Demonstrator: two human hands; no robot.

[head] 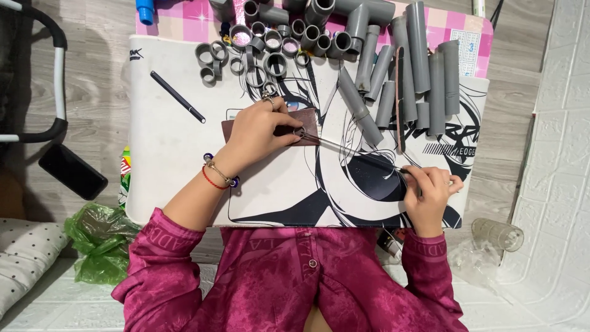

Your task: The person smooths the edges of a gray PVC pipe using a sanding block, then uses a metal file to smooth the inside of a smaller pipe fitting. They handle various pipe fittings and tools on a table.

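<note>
My left hand [261, 130] presses down on a dark brown sheet of sandpaper [307, 125] lying on the white drawing-printed mat [166, 154]. A short grey ring of pipe [299, 131] sits under my fingertips on the sheet. My right hand [430, 192] grips one end of a thin metal rod [356, 152] that runs up and left to the ring. A red cord and a beaded bracelet circle my left wrist [216, 175].
Several short grey pipe rings [258, 55] and longer grey pipe lengths [424, 74] lie along the mat's far side. A black pen [178, 97] rests at the left. A phone [72, 171], a green bag [101, 237] and a clear glass [498, 233] lie on the floor.
</note>
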